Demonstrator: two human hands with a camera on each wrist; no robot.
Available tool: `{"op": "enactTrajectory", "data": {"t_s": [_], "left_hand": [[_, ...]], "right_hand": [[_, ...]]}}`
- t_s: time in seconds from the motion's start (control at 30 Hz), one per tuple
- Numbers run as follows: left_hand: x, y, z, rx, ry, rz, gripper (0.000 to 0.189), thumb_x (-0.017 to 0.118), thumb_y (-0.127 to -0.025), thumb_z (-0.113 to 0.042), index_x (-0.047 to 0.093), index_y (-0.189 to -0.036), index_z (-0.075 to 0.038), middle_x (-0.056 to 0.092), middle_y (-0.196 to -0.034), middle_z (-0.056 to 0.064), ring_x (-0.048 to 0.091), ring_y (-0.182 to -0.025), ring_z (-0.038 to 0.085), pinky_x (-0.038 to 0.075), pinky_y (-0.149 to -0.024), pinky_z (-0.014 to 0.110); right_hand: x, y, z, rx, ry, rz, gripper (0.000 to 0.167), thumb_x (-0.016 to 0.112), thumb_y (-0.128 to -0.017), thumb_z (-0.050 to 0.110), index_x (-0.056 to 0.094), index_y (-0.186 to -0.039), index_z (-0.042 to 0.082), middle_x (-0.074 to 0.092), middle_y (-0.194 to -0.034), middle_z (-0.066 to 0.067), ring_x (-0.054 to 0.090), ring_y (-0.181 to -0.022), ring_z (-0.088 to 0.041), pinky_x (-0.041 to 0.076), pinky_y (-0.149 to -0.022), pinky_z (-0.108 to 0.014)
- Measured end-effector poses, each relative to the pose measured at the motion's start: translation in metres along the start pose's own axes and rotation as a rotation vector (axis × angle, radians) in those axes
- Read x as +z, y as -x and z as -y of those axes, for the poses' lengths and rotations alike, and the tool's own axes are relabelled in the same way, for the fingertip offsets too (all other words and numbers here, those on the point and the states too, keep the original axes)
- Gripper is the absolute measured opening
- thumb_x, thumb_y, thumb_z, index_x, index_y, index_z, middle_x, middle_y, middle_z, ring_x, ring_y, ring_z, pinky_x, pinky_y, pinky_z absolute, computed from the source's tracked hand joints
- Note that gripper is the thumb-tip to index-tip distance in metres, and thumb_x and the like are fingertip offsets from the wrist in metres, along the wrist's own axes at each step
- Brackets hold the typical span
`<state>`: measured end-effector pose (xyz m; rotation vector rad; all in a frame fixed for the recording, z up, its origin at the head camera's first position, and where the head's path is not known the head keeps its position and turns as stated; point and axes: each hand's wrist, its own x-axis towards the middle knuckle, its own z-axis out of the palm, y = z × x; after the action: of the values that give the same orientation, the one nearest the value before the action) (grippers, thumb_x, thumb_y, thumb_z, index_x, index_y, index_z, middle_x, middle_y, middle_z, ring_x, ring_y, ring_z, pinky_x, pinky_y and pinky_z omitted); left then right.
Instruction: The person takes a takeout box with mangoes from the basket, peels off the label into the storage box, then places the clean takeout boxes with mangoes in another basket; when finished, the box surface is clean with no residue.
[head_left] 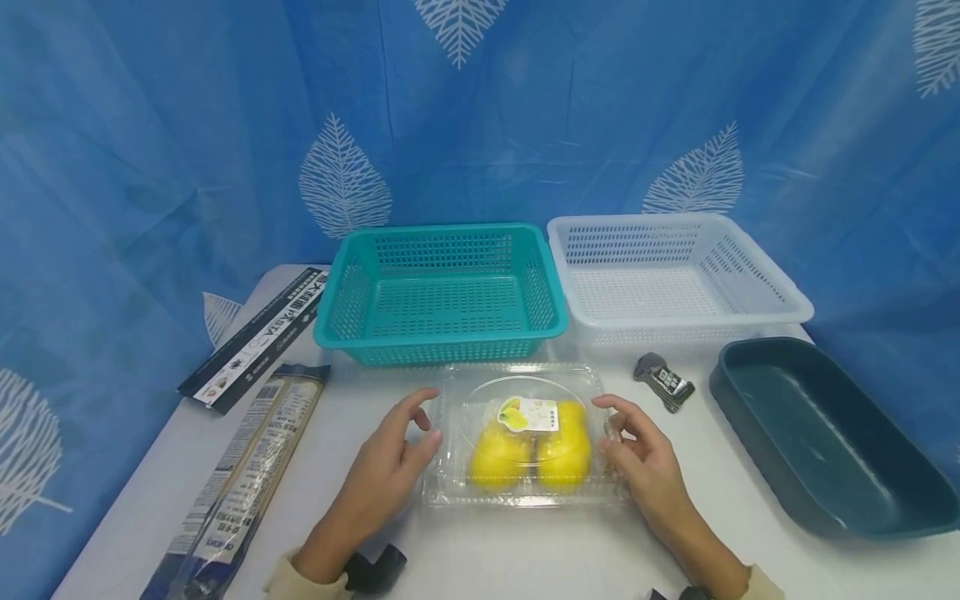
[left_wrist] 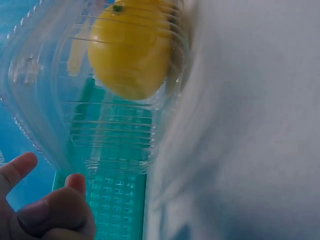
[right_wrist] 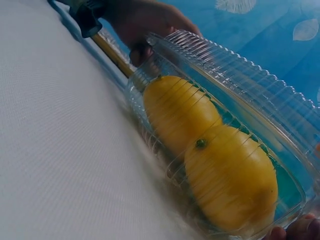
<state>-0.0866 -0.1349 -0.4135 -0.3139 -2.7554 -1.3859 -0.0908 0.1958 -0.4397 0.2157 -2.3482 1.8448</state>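
A clear plastic clamshell box (head_left: 457,492) with yellow lemons (head_left: 564,454) inside lies on the white table in front of me. A fruit label (head_left: 528,414) sits on its lid. My left hand (head_left: 384,458) is beside the box's left edge, thumb and index finger spread with nothing between them. In the left wrist view, the same hand's fingertips show just off the box's corner. My right hand (head_left: 648,458) is at the right side, its thumb and index finger parted and fingertips right at the edge. Part of that hand (right_wrist: 300,230) shows low in the right wrist view.
Behind the box stand a teal basket (head_left: 442,343) and a white basket (head_left: 682,321). A dark green tub (head_left: 780,467) is at the right, near a small dark grey bundle with a label (head_left: 663,382). A black pasta box (head_left: 258,337) and a long noodle packet (head_left: 243,492) lie at left.
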Motion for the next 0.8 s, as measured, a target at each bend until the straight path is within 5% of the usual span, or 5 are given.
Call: {"op": "enactTrajectory", "data": {"t_s": [0.17,0.33,0.8], "left_hand": [[0.006,0.0,0.001,-0.04,0.121,0.025,0.047,0.058,-0.105,-0.03,0.042,-0.15,-0.03,0.059,-0.108,0.003,0.041,-0.047,0.007,0.039,-0.048,0.025],[0.013,0.001,0.003,0.004,0.252,0.019,0.048,0.06,-0.104,-0.02,0.043,-0.148,-0.025,0.057,-0.101,0.006,0.033,-0.042,0.002,0.032,-0.042,0.022],[0.017,0.0,-0.002,-0.063,0.29,0.005,0.042,0.058,-0.103,-0.015,0.055,-0.143,-0.028,0.053,-0.105,0.008,0.035,-0.045,0.004,0.038,-0.046,0.022]], "right_hand": [[-0.001,-0.001,0.001,-0.002,-0.042,0.011,0.046,0.053,-0.092,-0.008,0.058,-0.136,0.006,0.05,-0.096,-0.012,0.05,-0.051,-0.012,0.05,-0.051,-0.023],[-0.004,-0.001,0.0,-0.017,-0.063,0.019,0.046,0.053,-0.092,-0.009,0.058,-0.136,0.006,0.049,-0.094,-0.011,0.048,-0.051,-0.011,0.047,-0.047,-0.025],[-0.003,0.001,0.002,-0.036,0.005,0.027,0.046,0.053,-0.095,-0.007,0.057,-0.137,0.01,0.049,-0.095,-0.011,0.048,-0.048,-0.012,0.047,-0.046,-0.025]]}}
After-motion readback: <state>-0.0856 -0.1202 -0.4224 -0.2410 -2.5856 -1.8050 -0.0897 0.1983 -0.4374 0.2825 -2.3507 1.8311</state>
